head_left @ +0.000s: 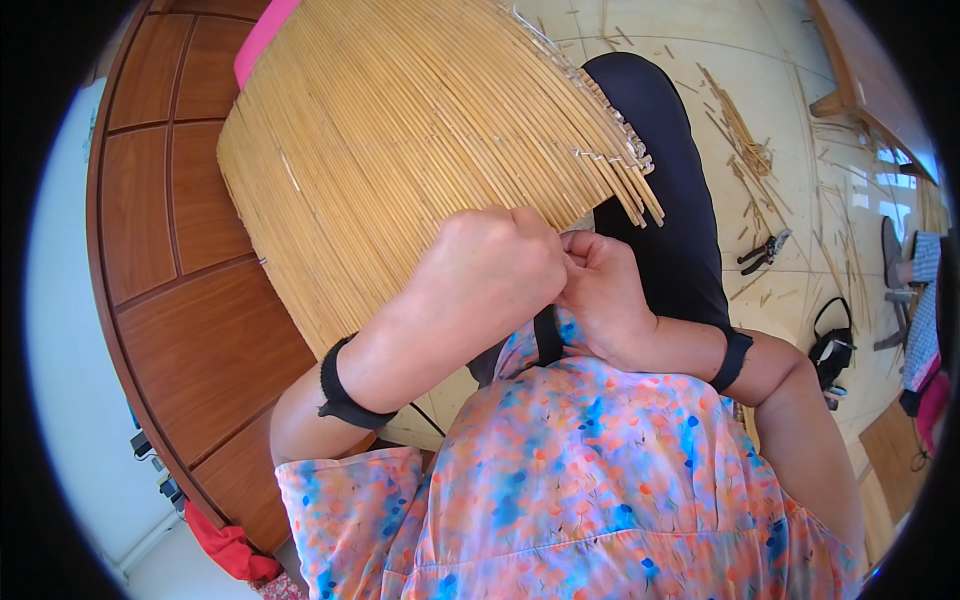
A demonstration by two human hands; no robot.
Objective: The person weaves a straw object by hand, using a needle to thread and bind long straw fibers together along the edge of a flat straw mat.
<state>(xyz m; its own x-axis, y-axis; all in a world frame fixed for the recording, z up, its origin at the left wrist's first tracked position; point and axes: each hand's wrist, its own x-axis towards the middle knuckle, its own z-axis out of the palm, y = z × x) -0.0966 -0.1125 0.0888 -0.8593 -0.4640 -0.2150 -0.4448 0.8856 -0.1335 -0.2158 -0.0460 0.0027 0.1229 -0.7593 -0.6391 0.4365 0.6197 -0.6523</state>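
Two bare hands meet at the lower edge of a straw-coloured stick mat [400,150]. The left hand [495,255] is bent over that edge, knuckles up and fingers curled under; its fingertips are hidden, so whether they are clamped on anything cannot be told. The right hand [605,285] is just beside it, thumb and forefinger drawn together; anything between them is too small or covered to tell.

The mat spreads above and to the left of both hands, its sticks laid side by side. Directly above the right hand, several stick ends [640,195] project past the rest, with white thread [600,155] at their binding. Beyond the mat's upper left corner shows a pink item [262,38].

Well to the right of the right hand, on the pale tiled floor [690,30], are red-and-black cutters [764,252], with loose sticks [738,130] scattered above them and a black strapped item [832,345] below. Brown wooden panelling [200,330] stands left of the left hand. Each forearm carries a black band [345,390]
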